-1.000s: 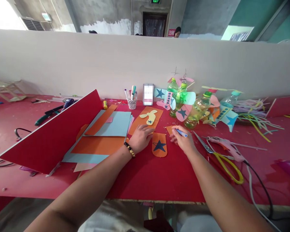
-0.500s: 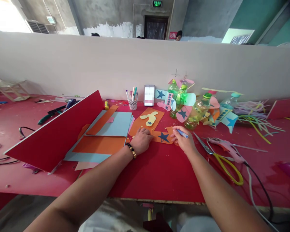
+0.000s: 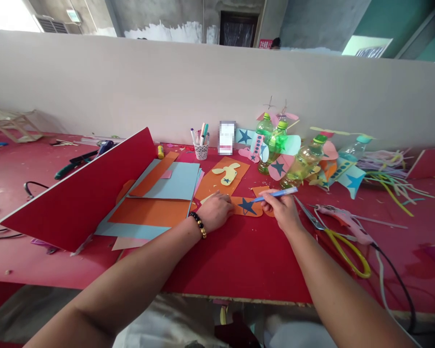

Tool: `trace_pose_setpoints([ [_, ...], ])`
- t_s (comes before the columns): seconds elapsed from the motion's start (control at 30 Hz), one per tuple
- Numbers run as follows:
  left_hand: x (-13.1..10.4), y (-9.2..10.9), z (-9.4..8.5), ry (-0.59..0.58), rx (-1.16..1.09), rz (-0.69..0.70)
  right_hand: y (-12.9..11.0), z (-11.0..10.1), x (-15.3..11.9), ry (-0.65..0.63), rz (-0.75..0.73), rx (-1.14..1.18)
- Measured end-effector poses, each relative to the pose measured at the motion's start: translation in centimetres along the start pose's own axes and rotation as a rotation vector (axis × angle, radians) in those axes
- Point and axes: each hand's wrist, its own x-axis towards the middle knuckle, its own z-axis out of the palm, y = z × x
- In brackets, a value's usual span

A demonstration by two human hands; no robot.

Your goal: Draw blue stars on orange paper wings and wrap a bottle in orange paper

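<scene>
On the red table (image 3: 239, 263), rests the half-curled left hand (image 3: 216, 211), grip unclear, on an orange paper piece (image 3: 257, 210) and pinches a blue marker (image 3: 282, 192) in the right hand (image 3: 282, 210) beside a dark star (image 3: 246, 205), mostly filled but seemingly only outlined at lower left.

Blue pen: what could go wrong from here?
The blue pen points at the dark star, so a slip might streak the orange strip.
The left hand rests at the strip's left end, so the other end could swivel.
The scissors lie close beside the right hand, so a sideways move might hit them.
</scene>
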Motion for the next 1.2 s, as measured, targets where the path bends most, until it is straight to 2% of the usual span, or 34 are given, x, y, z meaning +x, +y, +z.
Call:
trace_pose_setpoints([
  [0.13,0.0,0.4,-0.2,-0.013,0.011,0.012,0.0,0.2,-0.1,-0.101,0.019,-0.070],
  [0.33,0.1,0.4,0.1,-0.017,0.013,0.048,-0.8,0.7,-0.5,-0.177,-0.022,-0.209],
  [1.2,0.1,0.3,0.2,-0.020,0.030,0.027,-0.6,1.3,-0.2,-0.198,-0.059,-0.362],
])
